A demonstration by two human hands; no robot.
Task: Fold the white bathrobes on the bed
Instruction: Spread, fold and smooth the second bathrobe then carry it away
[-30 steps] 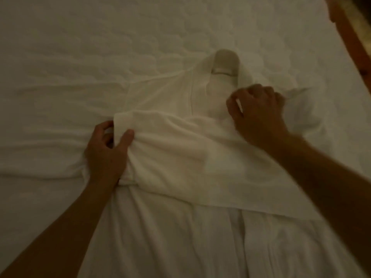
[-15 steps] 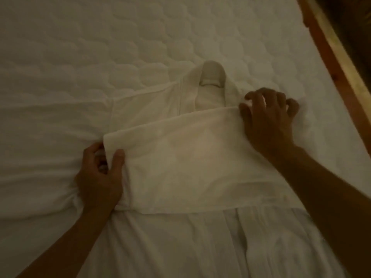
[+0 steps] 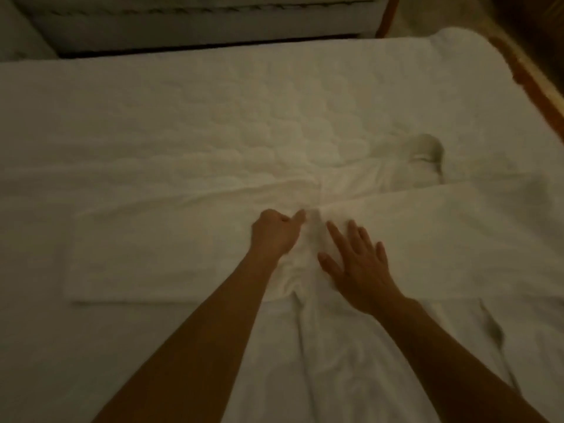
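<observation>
The white bathrobe [image 3: 427,239] lies spread flat on the bed [image 3: 183,102], directly under both hands and reaching out to either side of them. Its collar [image 3: 425,151] sits beyond the right hand and off to that hand's outer side, a darker loop against the pale cloth. One sleeve [image 3: 146,254] stretches flat away from the left hand toward that hand's outer side, ending in a squared cuff edge. On the right hand's side a broad folded panel of the robe runs outward past the edge of view. Between the two hands the cloth is bunched into soft ridges, and more of the robe trails down toward the person between the forearms.

The left hand [image 3: 276,235] is curled into a loose fist resting on the robe, thumb pointing toward the bunched cloth; whether it pinches any fabric cannot be told in the dim light. The right hand [image 3: 355,264] lies just beside it, palm down, fingers spread and pressing flat on the robe.

Beyond the hands the quilted mattress cover is bare. A wooden bed frame [image 3: 531,90] runs along the right hand's far side. Past the far edge of the bed stands a pale upholstered piece [image 3: 198,22].
</observation>
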